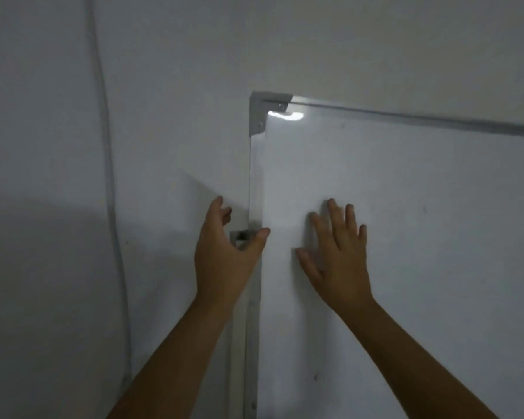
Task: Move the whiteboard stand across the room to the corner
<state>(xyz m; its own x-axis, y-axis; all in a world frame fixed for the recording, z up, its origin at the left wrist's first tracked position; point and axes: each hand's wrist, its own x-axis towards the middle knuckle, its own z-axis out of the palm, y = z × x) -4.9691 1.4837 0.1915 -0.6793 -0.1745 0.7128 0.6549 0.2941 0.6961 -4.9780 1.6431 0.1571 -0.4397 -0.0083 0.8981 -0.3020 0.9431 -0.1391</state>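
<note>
The whiteboard fills the right half of the view, a white panel in a grey metal frame with a plastic corner piece at its top left. A stand post runs down behind its left edge. My left hand is at that left edge, fingers curled behind the frame and thumb on the front, with a gap still showing around the bracket. My right hand lies flat on the board's face, fingers spread.
A pale wall stands right behind and to the left of the board. The vertical line of a room corner or conduit runs down the wall at left. The floor is out of view.
</note>
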